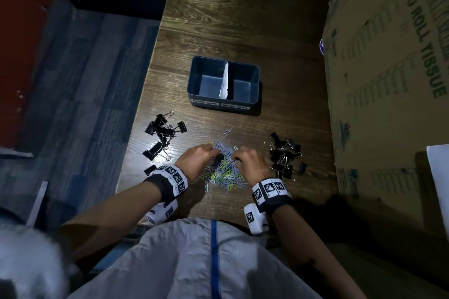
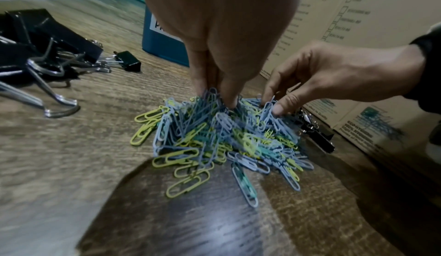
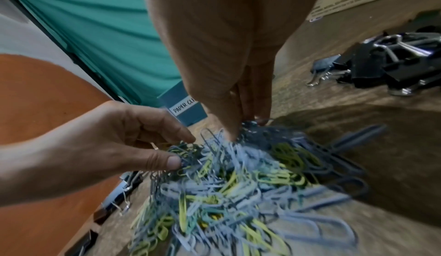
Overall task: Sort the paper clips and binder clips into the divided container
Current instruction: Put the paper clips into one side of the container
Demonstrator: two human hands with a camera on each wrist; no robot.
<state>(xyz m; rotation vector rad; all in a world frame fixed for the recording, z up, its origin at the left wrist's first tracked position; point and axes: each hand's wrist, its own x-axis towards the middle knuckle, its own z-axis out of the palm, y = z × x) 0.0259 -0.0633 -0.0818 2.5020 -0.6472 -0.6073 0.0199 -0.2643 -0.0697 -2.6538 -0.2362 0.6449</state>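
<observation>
Near the front edge of the wooden desk (image 1: 243,19) lies a heap of thin wire paper clips (image 1: 224,172), blue, yellow and green. The left hand (image 1: 194,160) and the right hand (image 1: 250,165) both pinch clips at the far side of the heap. Black binder clips (image 1: 162,128) sit by the left edge, and more binder clips (image 1: 286,155) by the big cardboard box (image 1: 388,80) on the right. Farther back stands the blue divided container (image 1: 224,82), with a white divider.

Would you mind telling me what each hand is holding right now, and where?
Both the left hand and right hand pinch bunches from the far top of the paper clip pile, fingertips dug in.
</observation>
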